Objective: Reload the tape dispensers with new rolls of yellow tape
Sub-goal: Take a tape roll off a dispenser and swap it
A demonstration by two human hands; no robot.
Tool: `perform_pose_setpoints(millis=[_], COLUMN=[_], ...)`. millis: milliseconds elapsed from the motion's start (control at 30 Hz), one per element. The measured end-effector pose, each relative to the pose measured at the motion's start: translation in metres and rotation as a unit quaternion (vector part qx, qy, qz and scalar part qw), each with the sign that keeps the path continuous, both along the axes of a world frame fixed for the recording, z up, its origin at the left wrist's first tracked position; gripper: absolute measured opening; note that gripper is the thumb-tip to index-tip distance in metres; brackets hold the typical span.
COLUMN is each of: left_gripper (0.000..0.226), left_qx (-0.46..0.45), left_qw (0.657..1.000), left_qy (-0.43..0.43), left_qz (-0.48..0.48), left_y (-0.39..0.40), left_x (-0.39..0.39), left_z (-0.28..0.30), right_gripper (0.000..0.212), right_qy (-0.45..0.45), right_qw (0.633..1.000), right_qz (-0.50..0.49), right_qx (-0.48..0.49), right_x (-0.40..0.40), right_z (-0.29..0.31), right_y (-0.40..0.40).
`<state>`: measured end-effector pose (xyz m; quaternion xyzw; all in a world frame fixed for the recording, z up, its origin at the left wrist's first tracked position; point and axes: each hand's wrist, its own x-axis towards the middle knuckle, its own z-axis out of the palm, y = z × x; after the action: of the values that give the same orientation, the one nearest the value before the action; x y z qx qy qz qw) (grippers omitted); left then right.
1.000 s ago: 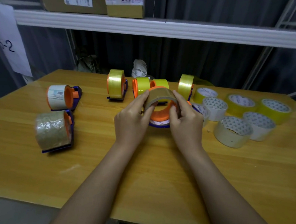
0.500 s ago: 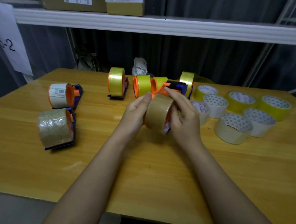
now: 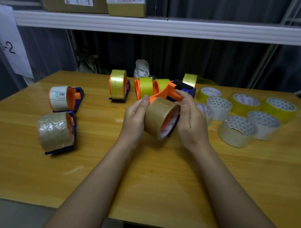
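Note:
Both hands hold an orange-and-blue tape dispenser (image 3: 169, 93) above the wooden table (image 3: 150, 175), tilted on its side. A brownish-yellow tape roll (image 3: 157, 116) sits on its orange hub. My left hand (image 3: 137, 114) grips the roll from the left. My right hand (image 3: 190, 115) grips the dispenser's body on the right, with a finger over its top. Several loose rolls lie at the right, some yellow (image 3: 279, 108), some white (image 3: 235, 132).
Other dispensers stand on the table: one with a crinkled clear roll (image 3: 56, 132), one with a white roll (image 3: 62, 98), and loaded yellow ones (image 3: 119, 85) behind my hands. A white shelf (image 3: 158, 27) with cardboard boxes runs overhead. The table's front edge is close below my arms.
The dispenser has been lifted off the table and turned from lying flat, roll facing up, onto its side. Both hands have risen with it and shifted their grip.

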<state>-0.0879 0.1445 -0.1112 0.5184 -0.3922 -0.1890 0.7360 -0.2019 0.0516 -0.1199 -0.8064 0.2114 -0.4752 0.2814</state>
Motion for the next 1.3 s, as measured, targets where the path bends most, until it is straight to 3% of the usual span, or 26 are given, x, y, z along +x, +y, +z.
perform_pose_setpoints(millis=[100, 267, 333, 400, 533, 633, 733, 833, 900, 1033, 1167, 1300], left_gripper=[0.039, 0.038, 0.037, 0.038, 0.029, 0.027, 0.035, 0.035, 0.035, 0.025, 0.031, 0.03], left_qx=[-0.017, -0.041, -0.051, -0.052, -0.031, -0.013, -0.015, -0.013, -0.007, 0.005, 0.012, 0.002], left_qw=[0.999, 0.984, 0.981, 0.982, 0.998, 0.991, 0.952, 0.928, 0.937, 0.969, 0.986, 0.99], left_qy=[0.031, 0.171, 0.188, 0.18, 0.049, -0.13, -0.3, -0.358, -0.33, -0.214, -0.099, -0.044], left_qz=[0.025, 0.028, 0.014, 0.003, -0.021, 0.019, 0.054, 0.099, 0.109, 0.12, 0.13, 0.133], left_y=[-0.001, -0.001, -0.002, -0.003, -0.003, -0.001, -0.004, -0.008, -0.01, -0.011, -0.009, -0.007], left_x=[-0.001, 0.007, 0.006, 0.001, -0.007, -0.013, -0.013, -0.014, -0.016, -0.019, -0.017, -0.015], left_z=[0.001, 0.004, 0.004, 0.006, -0.001, -0.008, -0.016, -0.02, -0.021, -0.013, -0.004, 0.003], right_gripper=[0.049, 0.033, 0.035, 0.053, 0.095, 0.093, 0.094, 0.093, 0.077, 0.029, 0.039, 0.043], right_qy=[-0.047, -0.089, -0.072, -0.031, 0.022, -0.039, -0.096, -0.113, -0.119, -0.109, -0.122, -0.144], right_qw=[0.999, 0.995, 0.995, 0.992, 0.977, 0.933, 0.853, 0.817, 0.836, 0.925, 0.963, 0.97], right_qz=[0.007, -0.023, 0.01, 0.06, 0.124, 0.189, 0.231, 0.221, 0.189, 0.116, 0.103, 0.1], right_qx=[0.01, 0.051, 0.075, 0.103, 0.171, 0.303, 0.458, 0.521, 0.501, 0.343, 0.215, 0.171], right_x=[0.0, 0.002, 0.003, 0.007, 0.012, 0.009, 0.01, 0.013, 0.016, 0.018, 0.018, 0.016], right_z=[-0.001, 0.003, 0.005, 0.002, 0.002, 0.008, 0.008, 0.005, 0.001, 0.0, 0.001, 0.0], right_y=[0.001, 0.002, 0.006, 0.012, 0.019, 0.022, 0.017, 0.014, 0.013, 0.014, 0.018, 0.018])
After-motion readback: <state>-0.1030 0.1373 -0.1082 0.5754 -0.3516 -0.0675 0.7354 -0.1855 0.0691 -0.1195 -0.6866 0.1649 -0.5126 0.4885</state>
